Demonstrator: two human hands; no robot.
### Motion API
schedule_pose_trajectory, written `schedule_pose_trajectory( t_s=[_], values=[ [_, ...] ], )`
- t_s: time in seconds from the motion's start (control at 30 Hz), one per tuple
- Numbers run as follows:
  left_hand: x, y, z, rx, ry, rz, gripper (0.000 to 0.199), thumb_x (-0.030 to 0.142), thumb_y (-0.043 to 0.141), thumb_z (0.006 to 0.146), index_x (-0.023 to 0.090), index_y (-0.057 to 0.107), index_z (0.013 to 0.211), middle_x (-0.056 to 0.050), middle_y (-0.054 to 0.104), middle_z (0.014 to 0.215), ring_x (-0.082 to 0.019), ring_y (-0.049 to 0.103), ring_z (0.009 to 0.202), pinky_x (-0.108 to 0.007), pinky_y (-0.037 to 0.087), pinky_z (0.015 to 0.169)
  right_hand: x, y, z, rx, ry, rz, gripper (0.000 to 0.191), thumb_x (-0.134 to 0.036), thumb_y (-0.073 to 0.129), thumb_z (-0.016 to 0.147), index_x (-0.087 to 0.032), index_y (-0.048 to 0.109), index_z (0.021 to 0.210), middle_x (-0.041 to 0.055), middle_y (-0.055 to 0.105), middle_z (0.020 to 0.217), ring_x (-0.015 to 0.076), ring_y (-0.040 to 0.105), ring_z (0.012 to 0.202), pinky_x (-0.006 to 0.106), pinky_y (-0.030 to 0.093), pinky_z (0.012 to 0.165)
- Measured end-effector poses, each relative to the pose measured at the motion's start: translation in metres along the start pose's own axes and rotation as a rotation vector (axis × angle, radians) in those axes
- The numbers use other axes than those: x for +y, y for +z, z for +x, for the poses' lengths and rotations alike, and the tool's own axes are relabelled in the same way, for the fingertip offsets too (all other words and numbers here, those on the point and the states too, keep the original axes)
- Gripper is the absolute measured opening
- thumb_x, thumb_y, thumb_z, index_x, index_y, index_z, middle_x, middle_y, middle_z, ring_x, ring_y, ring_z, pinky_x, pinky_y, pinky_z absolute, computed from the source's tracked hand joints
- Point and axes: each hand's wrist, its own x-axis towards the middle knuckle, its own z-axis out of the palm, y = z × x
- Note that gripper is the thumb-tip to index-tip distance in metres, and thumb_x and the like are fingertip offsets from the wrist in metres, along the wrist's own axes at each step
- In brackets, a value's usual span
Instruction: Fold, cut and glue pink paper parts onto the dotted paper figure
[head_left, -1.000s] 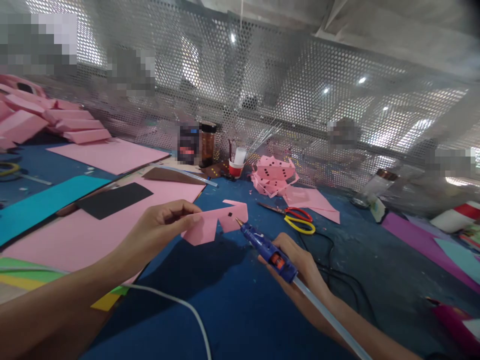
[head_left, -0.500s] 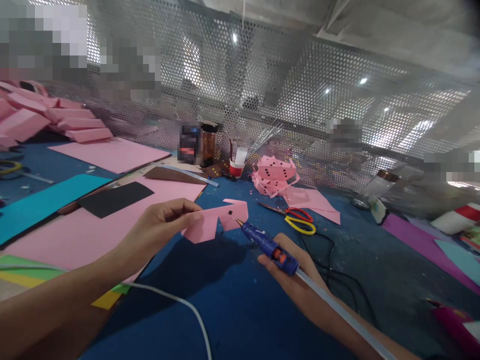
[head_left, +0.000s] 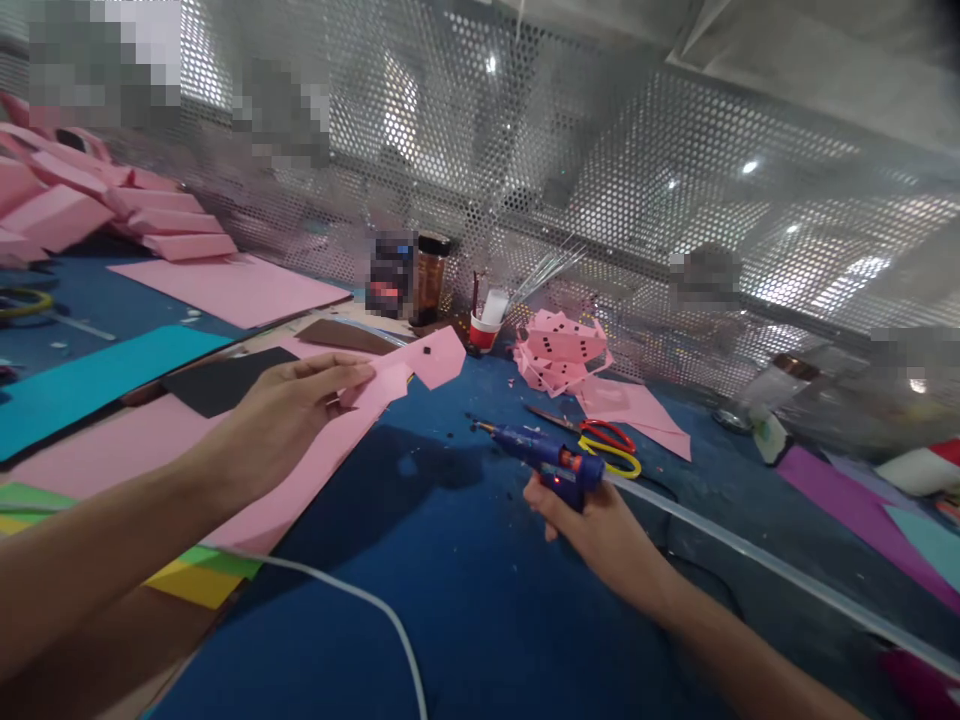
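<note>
1. While the left hand grips one end of a pink cutout, that piece hangs above the table at nine o'clock from the view's centre, its black square showing.
2. Toward five o'clock, the right hand is closed around a blue glue gun, whose nozzle points near ten o'clock, apart from the cutout.
3. Scissors lie just beside the gun, at its two o'clock.
4. A white cable curves at seven o'clock.
</note>
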Motion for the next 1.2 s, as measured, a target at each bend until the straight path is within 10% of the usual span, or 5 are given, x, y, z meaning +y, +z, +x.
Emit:
schedule_pose_trajectory(
  t_s=[0.33,1.2],
  values=[
    [-0.003,0.004,-0.002,0.059,0.012,0.090,0.018,0.035,0.081,0.080,0.019,0.073,0.077,0.000,0.060,0.076,-0.014,0.050,0.076,-0.030,0.037,0.074,-0.002,0.004,0.045,-0.162,-0.007,-0.138,0.035,-0.054,0.059,0.096,-0.020,0.064,0.086,-0.0013,0.062,0.067,0.0153,0.060,0.056,0.029,0.048,0.058],
    [-0.001,0.006,-0.006,-0.008,0.030,0.173,0.026,0.034,0.073,0.088,0.019,0.063,0.069,0.002,0.054,0.071,-0.014,0.045,0.073,-0.031,0.034,0.071,0.001,0.007,0.053,-0.206,-0.005,-0.241,0.041,-0.056,0.057,0.097,-0.022,0.063,0.077,-0.0004,0.062,0.064,0.0174,0.060,0.059,0.030,0.046,0.059]
  ],
)
